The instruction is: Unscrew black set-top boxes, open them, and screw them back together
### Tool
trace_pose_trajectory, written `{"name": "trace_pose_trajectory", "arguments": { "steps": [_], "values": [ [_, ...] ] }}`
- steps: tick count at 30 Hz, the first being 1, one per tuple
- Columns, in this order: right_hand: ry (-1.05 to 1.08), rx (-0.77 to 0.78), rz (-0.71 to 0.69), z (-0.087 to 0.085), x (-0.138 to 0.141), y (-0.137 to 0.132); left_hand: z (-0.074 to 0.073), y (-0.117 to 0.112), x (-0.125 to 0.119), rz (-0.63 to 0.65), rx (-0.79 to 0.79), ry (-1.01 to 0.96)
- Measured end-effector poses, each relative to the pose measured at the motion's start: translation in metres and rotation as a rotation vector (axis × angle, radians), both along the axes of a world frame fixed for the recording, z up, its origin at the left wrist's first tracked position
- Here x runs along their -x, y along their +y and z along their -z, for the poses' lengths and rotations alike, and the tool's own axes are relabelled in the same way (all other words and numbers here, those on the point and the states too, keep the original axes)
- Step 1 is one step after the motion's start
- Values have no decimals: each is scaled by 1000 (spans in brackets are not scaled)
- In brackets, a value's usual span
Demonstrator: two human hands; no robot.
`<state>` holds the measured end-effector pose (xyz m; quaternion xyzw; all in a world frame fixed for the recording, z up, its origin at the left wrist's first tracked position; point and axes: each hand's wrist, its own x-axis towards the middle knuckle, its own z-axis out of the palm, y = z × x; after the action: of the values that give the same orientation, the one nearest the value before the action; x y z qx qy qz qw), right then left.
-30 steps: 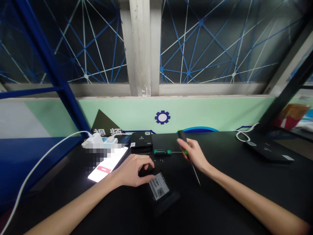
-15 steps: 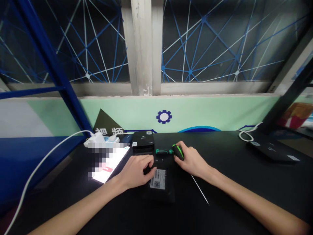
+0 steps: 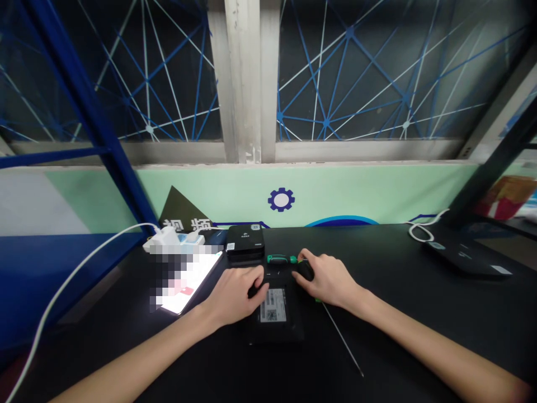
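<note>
A flat black box [image 3: 293, 330] lies on the table in front of me, a white printed label [image 3: 272, 305] facing up. My left hand [image 3: 237, 294] is closed at its upper left edge, with curled fingers and the thumb beside the label. What lies under those fingers is partly hidden. My right hand [image 3: 329, 277] wraps round the black and green handle of a long screwdriver [image 3: 343, 340], whose thin metal shaft points down to the right, over the table. Just beyond the box lies a second, green-handled screwdriver [image 3: 281, 259].
Another black box [image 3: 245, 242] sits behind my left hand. A lit phone [image 3: 191, 284] lies to the left, near a white power strip with plugs [image 3: 168, 240] and a white cable [image 3: 54, 302]. At the far right is a black flat device [image 3: 465, 258].
The long screwdriver has turned in my right hand, its handle now more covered and its tip lower. The labelled box has shifted slightly. My left hand stays almost in place.
</note>
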<state>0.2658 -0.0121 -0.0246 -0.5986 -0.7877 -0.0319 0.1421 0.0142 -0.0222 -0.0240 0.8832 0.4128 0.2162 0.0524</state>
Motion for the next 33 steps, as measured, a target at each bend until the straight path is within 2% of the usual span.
{"name": "trace_pose_trajectory", "arguments": {
  "steps": [8,12,16,24,28,33],
  "values": [
    [63,-146,-33,-7,-17,18,0,1,-1,-17,10,26],
    [-14,-54,-106,-4,-33,32,1,0,0,-22,-9,23],
    [20,1,-194,-1,-37,37,1,-1,1,-22,-20,16],
    [101,32,-265,-5,-32,33,2,0,1,-7,-29,10],
    [137,64,-336,-2,-34,38,2,-1,1,-1,-21,19],
    [197,24,-342,2,-35,42,2,0,2,12,-13,19]
  ]
}}
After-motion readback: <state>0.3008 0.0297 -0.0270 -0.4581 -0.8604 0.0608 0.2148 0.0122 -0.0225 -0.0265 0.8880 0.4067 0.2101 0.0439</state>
